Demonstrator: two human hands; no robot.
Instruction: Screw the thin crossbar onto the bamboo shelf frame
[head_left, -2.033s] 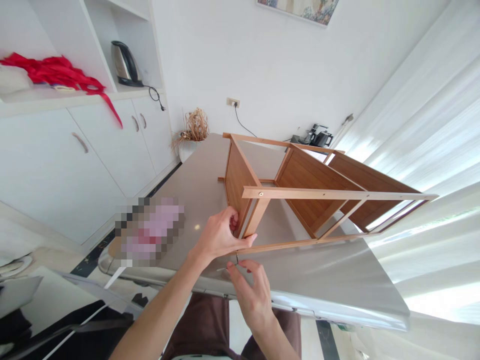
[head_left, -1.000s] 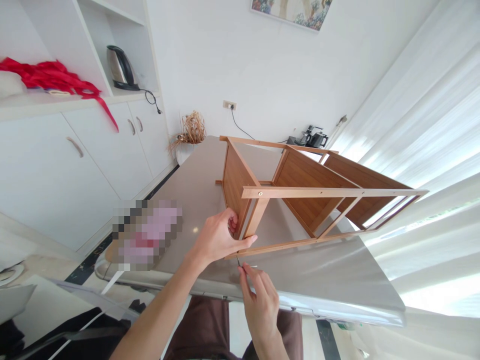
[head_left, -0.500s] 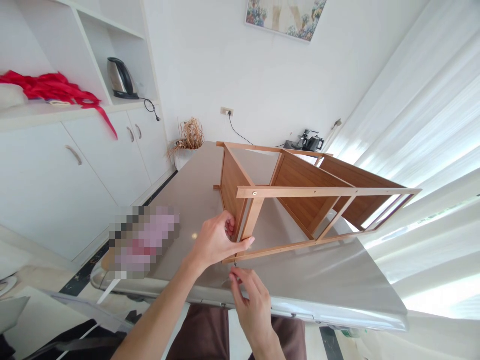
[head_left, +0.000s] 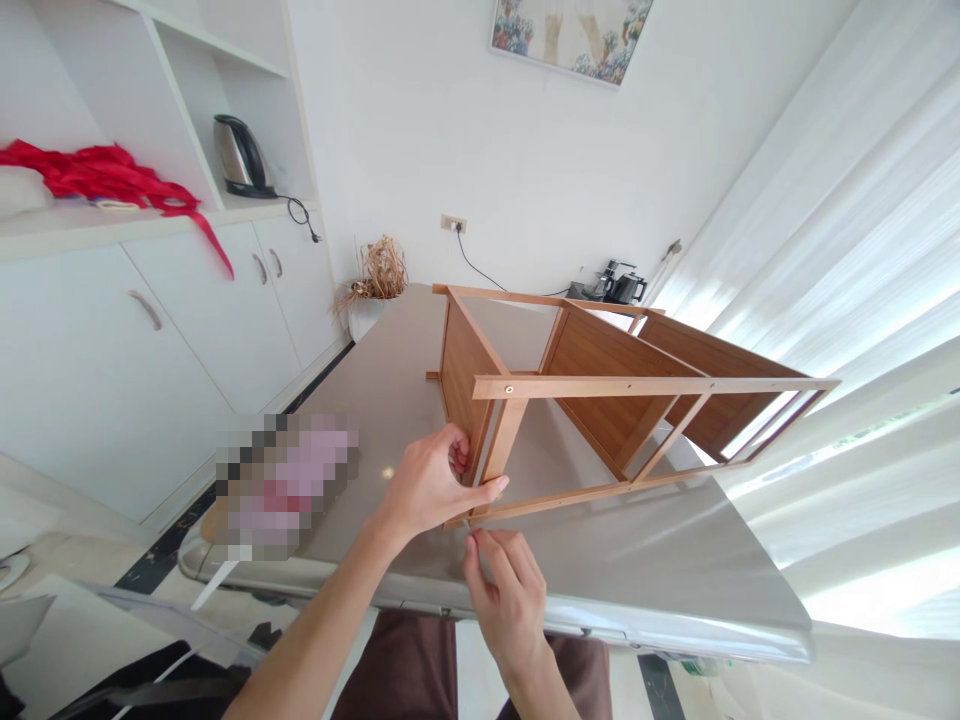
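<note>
A wooden shelf rack [head_left: 592, 385] lies on its side across the grey table [head_left: 397, 400]. My left hand [head_left: 431, 480] is closed on its near left corner, the thumb pressed on the end crosspiece and the fingers curled behind the end panel. Just below that corner, my right hand [head_left: 504, 585] pinches a small thin metal piece [head_left: 469, 526] between thumb and index finger. The piece points at the end of the lower rail; its exact kind is too small to make out. A round screw head [head_left: 509, 390] shows in the upper rail.
A blurred-out pinkish thing [head_left: 300, 485] is at the table's left end. A pot with dried plants [head_left: 382, 275] stands behind the table, a dark kettle set [head_left: 622, 285] at the back right. White cabinets [head_left: 172, 350] line the left, curtains [head_left: 840, 300] the right.
My right hand has shifted slightly, its fingertips a little higher and closer to the rail's end. The left hand and the rack have stayed in place.
</note>
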